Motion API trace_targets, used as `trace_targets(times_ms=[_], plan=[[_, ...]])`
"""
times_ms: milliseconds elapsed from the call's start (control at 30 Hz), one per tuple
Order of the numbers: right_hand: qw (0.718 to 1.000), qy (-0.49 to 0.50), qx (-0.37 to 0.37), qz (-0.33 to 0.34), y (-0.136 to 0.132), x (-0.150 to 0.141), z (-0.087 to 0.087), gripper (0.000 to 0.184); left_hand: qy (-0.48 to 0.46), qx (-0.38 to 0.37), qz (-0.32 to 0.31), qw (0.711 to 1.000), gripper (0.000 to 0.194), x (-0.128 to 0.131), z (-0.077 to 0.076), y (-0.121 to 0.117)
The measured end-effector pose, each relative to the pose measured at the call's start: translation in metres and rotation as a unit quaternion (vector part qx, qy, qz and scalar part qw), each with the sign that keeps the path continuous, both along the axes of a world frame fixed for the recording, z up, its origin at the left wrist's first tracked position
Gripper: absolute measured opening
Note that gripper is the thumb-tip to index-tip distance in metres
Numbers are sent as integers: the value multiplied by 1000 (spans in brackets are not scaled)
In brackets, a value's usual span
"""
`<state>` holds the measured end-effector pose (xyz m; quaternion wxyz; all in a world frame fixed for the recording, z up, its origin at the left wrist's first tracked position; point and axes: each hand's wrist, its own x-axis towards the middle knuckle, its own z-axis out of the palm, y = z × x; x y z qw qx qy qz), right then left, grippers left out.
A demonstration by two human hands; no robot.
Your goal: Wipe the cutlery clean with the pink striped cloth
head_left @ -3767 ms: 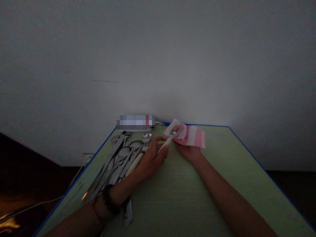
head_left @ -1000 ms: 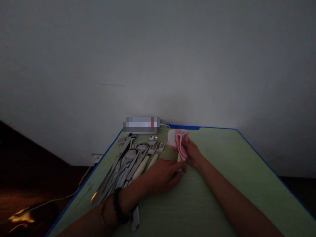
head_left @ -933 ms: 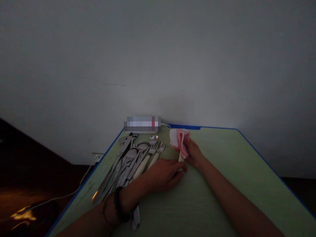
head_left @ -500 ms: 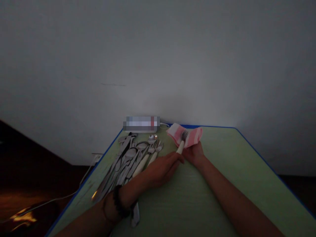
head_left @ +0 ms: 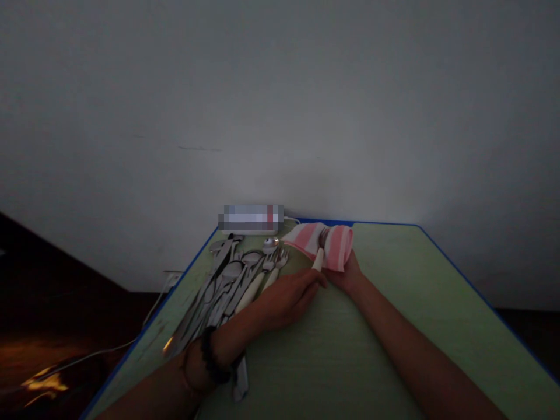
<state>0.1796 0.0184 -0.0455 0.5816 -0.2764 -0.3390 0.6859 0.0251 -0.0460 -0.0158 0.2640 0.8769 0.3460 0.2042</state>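
My left hand, wearing a dark beaded bracelet, grips the white handle of a fork. The fork's metal tines lie over a pink and white striped cloth. Beneath that cloth is my right hand, its fingers mostly hidden by the fabric and its wrist showing below. The cloth is spread fairly flat, with one corner pointing left. Left of my hands, a heap of cutlery holds spoons, knives and forks, partly covered by my left forearm.
A green table with a blue edge stands against a grey wall. At its back left sits a white box-like object, its face blurred out, with a white cable beside it. Another cable runs down past the left edge.
The cloth has opened out from a folded shape around the tines to a flatter spread, its left corner reaching further left. The left hand and fork have barely moved.
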Motion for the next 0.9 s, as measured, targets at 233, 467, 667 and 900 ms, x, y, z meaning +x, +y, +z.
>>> trace_targets(times_ms=[233, 467, 667, 900], plan=[[998, 23, -53, -7, 4, -1, -9, 18, 24, 5, -8, 1000, 23, -1, -1, 1], [999, 29, -29, -2, 6, 0, -12, 29, -19, -23, -9, 1000, 20, -1, -1, 2], [998, 18, -52, 41, 11, 7, -17, 19, -76, -66, 43, 994, 22, -3, 1, 6], [999, 4, -46, -2, 9, 6, -13, 27, -44, -11, 68, 997, 24, -3, -7, 8]])
